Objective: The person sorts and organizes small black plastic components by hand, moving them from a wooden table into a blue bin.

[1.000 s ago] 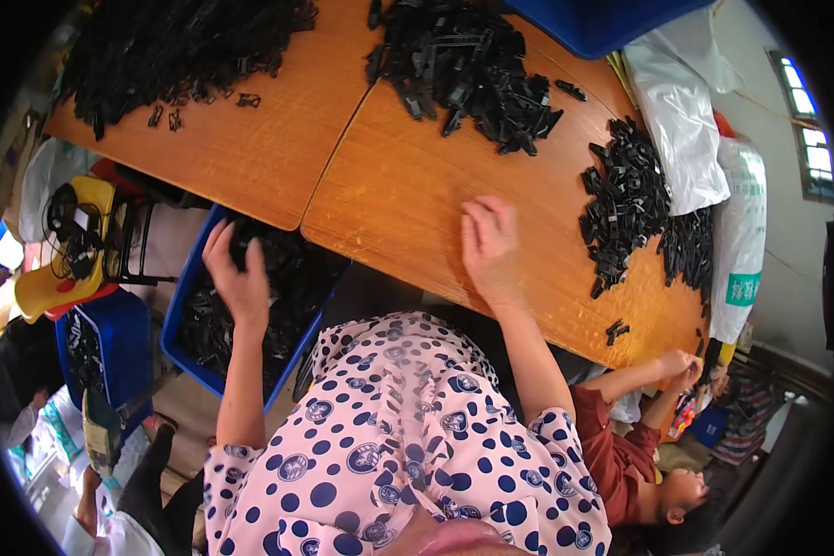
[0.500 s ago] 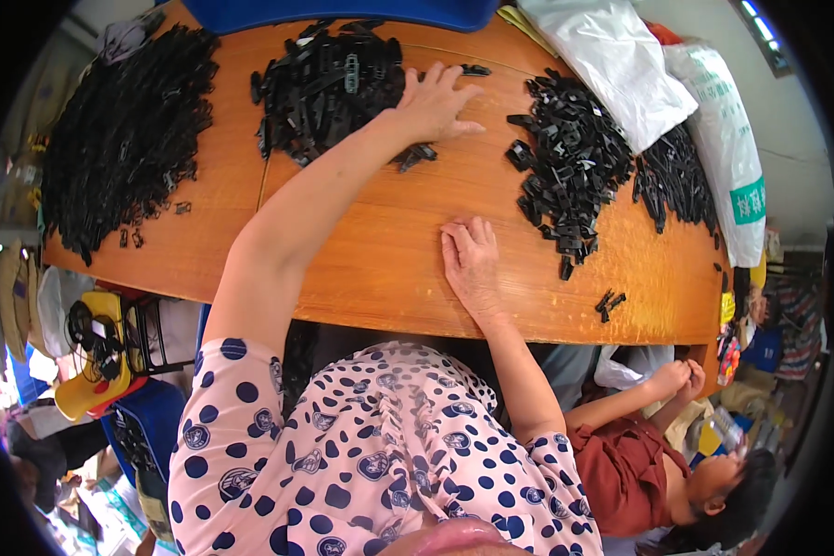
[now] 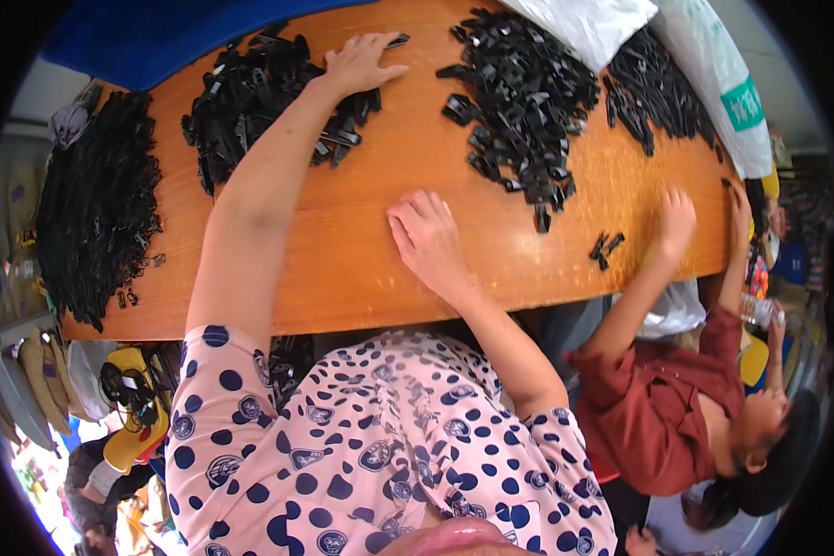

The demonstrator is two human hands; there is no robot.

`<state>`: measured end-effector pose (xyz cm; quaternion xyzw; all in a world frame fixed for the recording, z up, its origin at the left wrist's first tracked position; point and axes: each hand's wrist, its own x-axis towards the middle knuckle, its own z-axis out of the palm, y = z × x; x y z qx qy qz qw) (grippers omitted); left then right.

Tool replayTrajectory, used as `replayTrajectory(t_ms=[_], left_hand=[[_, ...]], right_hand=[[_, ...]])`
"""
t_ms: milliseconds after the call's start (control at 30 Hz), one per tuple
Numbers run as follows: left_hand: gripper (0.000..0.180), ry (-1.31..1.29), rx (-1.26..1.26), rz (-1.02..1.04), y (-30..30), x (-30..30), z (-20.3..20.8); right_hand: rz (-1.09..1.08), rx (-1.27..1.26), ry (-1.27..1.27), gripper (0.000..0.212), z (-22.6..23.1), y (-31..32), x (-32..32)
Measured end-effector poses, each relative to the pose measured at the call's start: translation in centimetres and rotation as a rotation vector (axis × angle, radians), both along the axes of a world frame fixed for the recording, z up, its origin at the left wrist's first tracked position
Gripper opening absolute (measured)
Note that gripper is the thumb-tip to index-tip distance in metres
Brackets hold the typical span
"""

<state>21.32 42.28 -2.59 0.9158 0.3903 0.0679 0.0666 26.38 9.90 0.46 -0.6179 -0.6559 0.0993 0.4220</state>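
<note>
My left hand stretches over the far right edge of a heap of black plastic clip pieces, fingers apart. Its fingertips touch or lie just beside a single black piece. My right hand rests on the bare wood nearer me, with its fingers curled in; whether something is inside them is hidden. To its right lies a second heap of chunkier black clip pieces. A few loose black clips sit close to the table's front edge.
A long heap of thin black pieces covers the table's left end; another pile lies far right beside white plastic bags. A blue tray stands at the back left. A person in a red-brown shirt sits at my right.
The view has shifted, so the heaps appear elsewhere in the picture. My hands keep much the same poses. The other person's hands have come apart and reached up to the table.
</note>
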Motion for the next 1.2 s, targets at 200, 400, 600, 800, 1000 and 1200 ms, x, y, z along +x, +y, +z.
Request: replayTrajectory(t_ms=[200,400,600,800,1000,1200], left_hand=[[0.065,-0.058,0.026,-0.131,-5.4,-2.8,0.4],[0.057,-0.099,-0.059,-0.237,-11.3,-6.4,1.9],[0.043,-0.336,-0.130,-0.153,-15.5,-9.1,4.4],[0.024,-0.408,0.114,0.034,-18.0,-8.1,4.5],[0.030,-0.122,0.285,-0.030,-20.1,-3.8,4.0],[0.016,-0.158,-0.053,-0.137,-26.3,-6.5,4.8]], right_hand=[[-0.023,0.014,0.052,0.010,-0.5,0.2,0.4],[-0.348,0.183,-0.321,0.012,2.3,-0.1,6.7],[-0.402,-0.167,-0.749,0.022,1.3,0.2,13.2],[-0.335,-0.217,-0.710,0.022,0.9,1.0,13.1],[-0.282,-0.116,-0.694,0.023,0.2,1.5,12.4],[-0.281,-0.011,-0.539,0.023,-0.2,0.3,14.0]])
